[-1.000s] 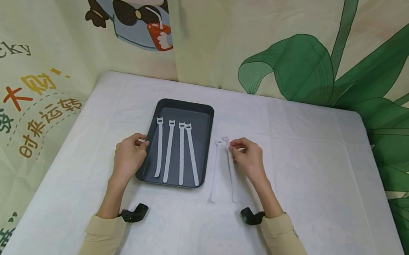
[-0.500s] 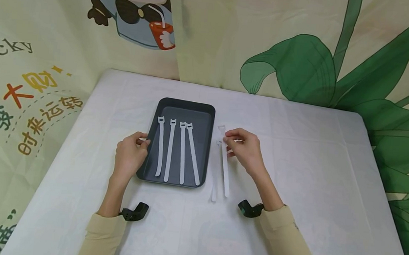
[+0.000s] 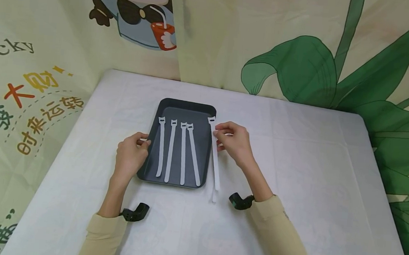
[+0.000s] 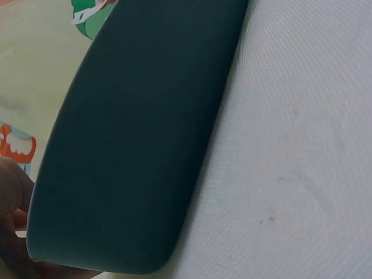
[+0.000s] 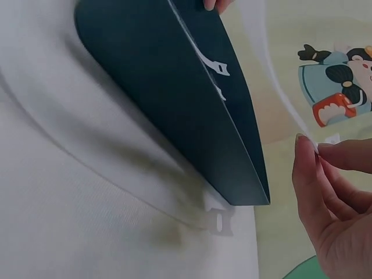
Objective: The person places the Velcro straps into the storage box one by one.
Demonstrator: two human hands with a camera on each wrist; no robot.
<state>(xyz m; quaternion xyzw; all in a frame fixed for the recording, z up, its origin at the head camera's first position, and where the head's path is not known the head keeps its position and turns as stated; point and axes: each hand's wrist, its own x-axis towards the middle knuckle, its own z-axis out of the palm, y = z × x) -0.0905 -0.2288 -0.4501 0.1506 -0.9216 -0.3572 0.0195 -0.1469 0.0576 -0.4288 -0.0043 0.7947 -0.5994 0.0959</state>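
My left hand (image 3: 131, 153) grips the left rim of a dark grey rectangular tray (image 3: 187, 113), a fingertip showing over its inner edge in the right wrist view. Several white strap cable ties (image 3: 170, 153) lie lengthwise in the tray, slotted heads at the far end. Another white cable tie (image 3: 215, 160) is pinched between thumb and forefinger of my right hand (image 3: 237, 144). It hangs over the tray's right edge, slotted head up. Beneath it, one more tie lies on the table right of the tray; its slotted head (image 5: 220, 224) shows in the right wrist view.
A white cloth covers the table (image 3: 304, 183). Behind it hangs a printed curtain (image 3: 212, 32) with a cartoon figure and green leaves. Black wrist cameras (image 3: 135, 212) sit on both forearms.
My right hand has lifted one cable tie off the table and carried it left to the tray's right edge. The left hand has stayed at the tray's left rim.
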